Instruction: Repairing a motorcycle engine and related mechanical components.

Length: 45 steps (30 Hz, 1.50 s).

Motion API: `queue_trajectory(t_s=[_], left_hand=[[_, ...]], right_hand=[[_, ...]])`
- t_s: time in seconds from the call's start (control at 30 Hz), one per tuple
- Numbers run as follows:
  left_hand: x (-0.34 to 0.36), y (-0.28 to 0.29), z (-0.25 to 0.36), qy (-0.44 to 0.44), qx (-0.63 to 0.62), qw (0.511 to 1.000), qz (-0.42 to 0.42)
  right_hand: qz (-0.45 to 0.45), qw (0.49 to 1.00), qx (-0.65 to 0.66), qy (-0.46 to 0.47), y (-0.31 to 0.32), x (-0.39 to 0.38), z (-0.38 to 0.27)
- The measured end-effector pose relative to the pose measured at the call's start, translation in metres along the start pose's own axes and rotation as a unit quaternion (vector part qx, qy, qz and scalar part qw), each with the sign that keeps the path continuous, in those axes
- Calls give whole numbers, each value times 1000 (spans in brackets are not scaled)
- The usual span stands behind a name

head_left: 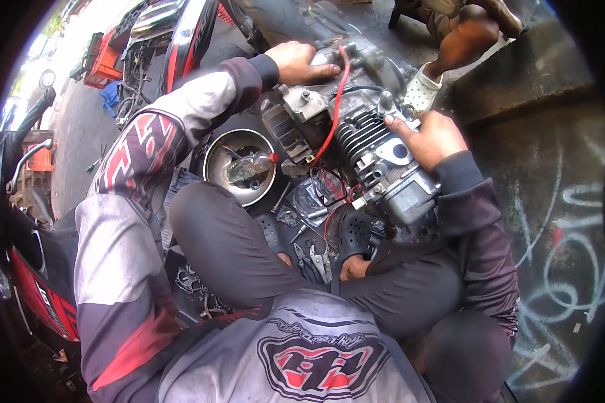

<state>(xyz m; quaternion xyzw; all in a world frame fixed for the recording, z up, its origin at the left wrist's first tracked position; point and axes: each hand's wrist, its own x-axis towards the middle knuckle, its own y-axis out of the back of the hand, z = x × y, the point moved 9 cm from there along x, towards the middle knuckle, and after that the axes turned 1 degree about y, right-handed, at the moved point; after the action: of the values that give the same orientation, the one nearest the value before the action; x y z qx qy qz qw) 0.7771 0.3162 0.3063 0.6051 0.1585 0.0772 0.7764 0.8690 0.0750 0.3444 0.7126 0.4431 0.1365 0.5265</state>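
Head view: Engine [366, 138] sits centrally, beyond the person's feet; presumably heavy, rigid, oily. Left hand [294, 62]: thumb extended on far-left casing; finger closure cannot be told. Right hand [437, 139]: thumb beside cooling fins, fingertips hidden. Hold solid casing, avoiding red wire [336, 114]. Bowl [212, 160] restricts left; concrete edge [528, 111], far right.

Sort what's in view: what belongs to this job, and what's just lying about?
Probably the job:
engine, left hand and right hand on it
red cable across it
pliers
metal bowl holding a bottle

Probably lying about:
red crate
blue cloth or bag
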Motion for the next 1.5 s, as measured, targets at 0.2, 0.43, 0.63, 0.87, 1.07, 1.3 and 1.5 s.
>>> queue_trajectory(t_s=[0.2, 0.43, 0.63, 0.87, 1.07, 1.3, 1.5], left_hand=[[2, 1, 7, 17, 79, 997, 20], [6, -2, -1, 4, 23, 1000, -16], [3, -2, 3, -29, 34, 999, 8], [3, -2, 3, -1, 11, 1000, -13], [9, -2, 0, -3, 1, 999, -37], [-7, 7, 13, 35, 63, 997, 19], [-3, 5, -1, -1, -80, 997, 9]], right_hand=[[2, 1000, -16, 6, -1, 2, 3], [6, 1000, -5, 11, -2, 3, 7], [18, 1000, 5, 19, -3, 2, 8], [22, 999, 5, 27, -3, 5, 5], [14, 1000, -14, 12, 2, 2, 3], [32, 999, -39, 17, 3, 0, -5], [2, 998, -64, 2, 2, -2, -16]])
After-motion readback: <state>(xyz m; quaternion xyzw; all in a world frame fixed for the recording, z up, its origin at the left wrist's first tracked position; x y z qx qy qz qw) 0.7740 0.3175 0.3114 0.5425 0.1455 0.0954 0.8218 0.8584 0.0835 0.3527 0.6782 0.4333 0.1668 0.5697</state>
